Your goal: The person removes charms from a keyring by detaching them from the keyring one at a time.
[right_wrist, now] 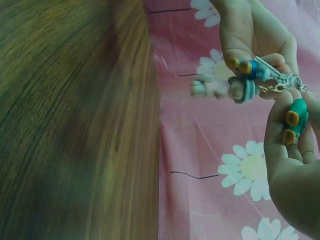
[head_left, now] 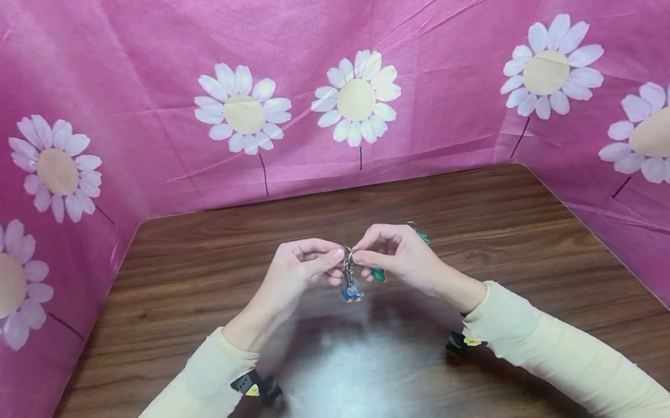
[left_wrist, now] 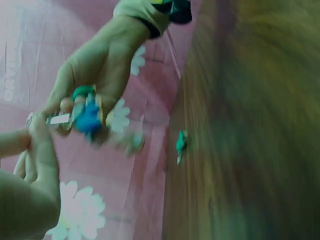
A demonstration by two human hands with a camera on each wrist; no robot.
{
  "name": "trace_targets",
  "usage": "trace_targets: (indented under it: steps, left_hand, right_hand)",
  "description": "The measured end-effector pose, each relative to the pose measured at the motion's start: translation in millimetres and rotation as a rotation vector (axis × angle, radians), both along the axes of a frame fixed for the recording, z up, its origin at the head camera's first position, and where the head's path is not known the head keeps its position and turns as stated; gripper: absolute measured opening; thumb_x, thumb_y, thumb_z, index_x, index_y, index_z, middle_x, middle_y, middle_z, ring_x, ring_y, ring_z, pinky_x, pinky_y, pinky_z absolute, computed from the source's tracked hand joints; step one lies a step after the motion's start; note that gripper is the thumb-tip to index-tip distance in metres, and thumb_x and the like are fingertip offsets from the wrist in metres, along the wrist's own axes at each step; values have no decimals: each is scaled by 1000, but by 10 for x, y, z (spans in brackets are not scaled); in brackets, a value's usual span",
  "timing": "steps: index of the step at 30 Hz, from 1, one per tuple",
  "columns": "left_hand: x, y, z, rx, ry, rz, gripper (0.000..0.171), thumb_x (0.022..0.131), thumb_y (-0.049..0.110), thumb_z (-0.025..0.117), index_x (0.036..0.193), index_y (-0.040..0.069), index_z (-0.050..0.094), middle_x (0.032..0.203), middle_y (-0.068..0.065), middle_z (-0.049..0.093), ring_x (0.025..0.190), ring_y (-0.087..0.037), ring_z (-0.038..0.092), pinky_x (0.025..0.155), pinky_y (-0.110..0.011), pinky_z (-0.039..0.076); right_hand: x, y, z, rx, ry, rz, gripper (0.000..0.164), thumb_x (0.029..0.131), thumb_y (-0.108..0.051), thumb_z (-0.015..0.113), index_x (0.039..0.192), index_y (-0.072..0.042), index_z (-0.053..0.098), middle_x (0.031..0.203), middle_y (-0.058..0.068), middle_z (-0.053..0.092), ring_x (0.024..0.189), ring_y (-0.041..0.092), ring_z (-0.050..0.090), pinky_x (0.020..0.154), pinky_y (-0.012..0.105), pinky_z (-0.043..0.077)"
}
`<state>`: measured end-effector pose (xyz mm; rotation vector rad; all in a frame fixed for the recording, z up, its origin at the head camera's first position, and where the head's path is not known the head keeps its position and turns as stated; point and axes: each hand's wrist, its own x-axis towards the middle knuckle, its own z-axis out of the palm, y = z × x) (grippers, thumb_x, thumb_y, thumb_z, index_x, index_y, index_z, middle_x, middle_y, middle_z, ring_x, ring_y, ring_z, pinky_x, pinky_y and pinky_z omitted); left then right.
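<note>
Thumb and fingertips of my left hand pinch a metal key ring from the left. My right hand pinches at the ring from the other side, fingertips close to the left ones. Below it, above the table, hangs a small blue figurine keychain on a short chain. A green figurine with orange feet lies against the right hand's fingers. The right wrist view also shows a pale, blurred figurine dangling beside the blue one. Fingers partly hide how the rings join.
Another green keychain lies on the wooden table just beyond the right hand. Pink cloth with printed white daisies borders the table's back and sides.
</note>
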<state>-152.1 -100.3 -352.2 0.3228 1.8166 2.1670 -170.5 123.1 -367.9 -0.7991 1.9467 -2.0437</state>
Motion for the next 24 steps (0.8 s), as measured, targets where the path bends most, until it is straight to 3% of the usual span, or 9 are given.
trace_targets:
  steps: [3, 8, 14, 18, 24]
  left_hand:
    - [-18, -39, -10, -133, 77, -69, 19, 95, 5, 71, 108, -9, 71, 89, -13, 75, 73, -18, 72, 77, -43, 63]
    - [-30, -123, -7, -347, 309, -181, 14, 96, 10, 71, 104, 0, 76, 92, -8, 77, 81, -26, 75, 76, -48, 63]
    - [-42, -173, 50, -506, 556, -140, 7, 91, 21, 78, 97, 16, 80, 86, 10, 76, 73, -18, 71, 61, -33, 59]
    - [-28, -159, 89, -497, 548, -117, 4, 90, 19, 79, 93, 16, 80, 79, 7, 75, 67, -21, 71, 55, -29, 57]
    - [-5, -110, 135, -392, 444, -97, 4, 90, 8, 77, 93, 7, 79, 76, -3, 75, 67, -32, 72, 60, -42, 63]
  right_hand:
    - [9, 22, -15, 40, 4, 4, 4, 94, -1, 71, 98, 0, 70, 80, 14, 70, 63, 19, 66, 54, 29, 57]
    - [14, 55, -18, 104, 2, 39, 7, 93, -6, 74, 98, -2, 73, 79, 20, 68, 61, 28, 62, 51, 27, 53]
    - [14, 73, 31, 156, -41, 111, 9, 93, -10, 75, 98, -3, 74, 76, 16, 67, 62, 21, 62, 51, 26, 53]
    - [10, 80, 47, 165, -59, 119, 9, 94, -10, 74, 99, -3, 73, 75, 17, 66, 62, 20, 62, 51, 27, 53]
    - [7, 85, 68, 137, -67, 106, 11, 92, -10, 76, 100, -3, 73, 78, 20, 67, 62, 28, 60, 52, 27, 52]
